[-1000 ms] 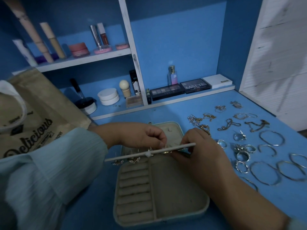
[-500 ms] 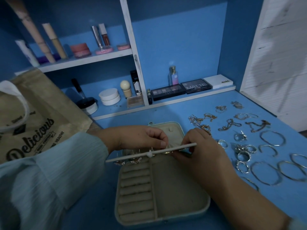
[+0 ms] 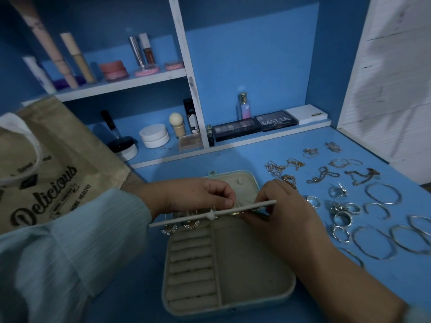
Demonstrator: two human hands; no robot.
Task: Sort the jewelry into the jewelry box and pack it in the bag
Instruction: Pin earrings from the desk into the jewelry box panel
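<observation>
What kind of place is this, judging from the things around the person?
Most likely a dressing table or vanity corner at home. The blue shelves hold cosmetics, such as eyeshadow palettes and a perfume bottle. On the blue tabletop lie rings and bangles beside an open jewelry box.

Two hands, left hand [image 3: 198, 197] and right hand [image 3: 286, 210], pinching a thin white bar [image 3: 212, 214] with earrings [image 3: 169, 229] over the open jewelry box [image 3: 256, 287], rings [image 3: 341, 219] beside it, bag [image 3: 46, 164] on the left.
</observation>
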